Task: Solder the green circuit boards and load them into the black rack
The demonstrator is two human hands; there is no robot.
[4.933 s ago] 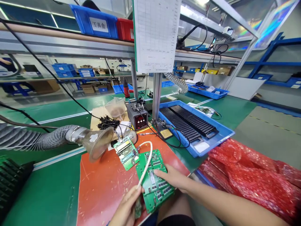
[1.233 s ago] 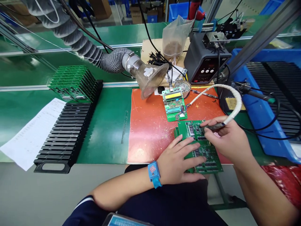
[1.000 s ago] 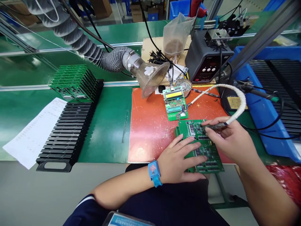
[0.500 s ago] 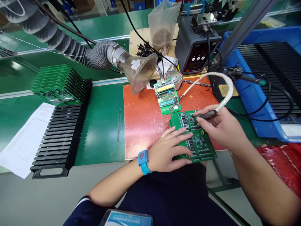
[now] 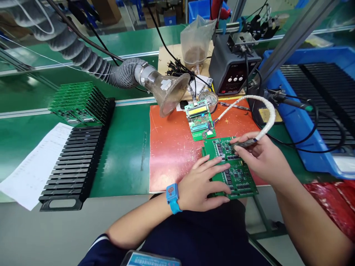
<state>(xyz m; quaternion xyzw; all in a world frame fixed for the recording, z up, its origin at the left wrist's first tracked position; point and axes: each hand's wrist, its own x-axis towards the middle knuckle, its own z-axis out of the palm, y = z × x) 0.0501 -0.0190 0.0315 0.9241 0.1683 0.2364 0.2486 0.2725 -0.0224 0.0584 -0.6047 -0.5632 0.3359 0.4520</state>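
Note:
Green circuit boards, at least two in a stack, lie at the front edge of an orange mat. My left hand rests on their left side with fingers spread flat. In my right hand is a dark probe, pinched between thumb and fingers, its tip at the upper part of the top board. A white wrapped cable arcs from the probe to a small green board with a yellow display. The contact at the probe's tip is too small to make out.
A fume funnel hangs over the mat's back left. At left stand a black slotted rack with green boards and a paper sheet. Behind is a soldering station; a blue bin is at right.
The whole view has shifted slightly, so things appear a little lower and farther right. My hands, the probe and the boards keep the same arrangement.

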